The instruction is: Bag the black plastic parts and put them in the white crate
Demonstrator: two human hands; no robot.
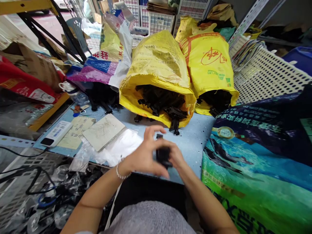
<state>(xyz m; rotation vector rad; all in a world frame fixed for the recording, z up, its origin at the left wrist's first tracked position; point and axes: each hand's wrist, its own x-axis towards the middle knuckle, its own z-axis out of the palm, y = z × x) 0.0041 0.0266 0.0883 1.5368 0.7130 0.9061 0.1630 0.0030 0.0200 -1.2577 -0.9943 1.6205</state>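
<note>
black plastic part (pixel 162 154), long axis roughly forward, clamped in right hand (pixel 176 156); left hand (pixel 144 154) spread apart, just leftward.

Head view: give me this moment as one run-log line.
right hand: holding black part | left hand: open, curved beside it, contact blurred | ahead: middle yellow bag, mouth open, black pieces inside

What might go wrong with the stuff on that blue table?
The black piece in the right hand might slip, since the left hand is spread open beside it.
Black parts stick out of the middle yellow sack, so a bump might tip more onto the blue table.
The thin cable seems to run to the white device near the table's edge; a tug might pull it off.
</note>
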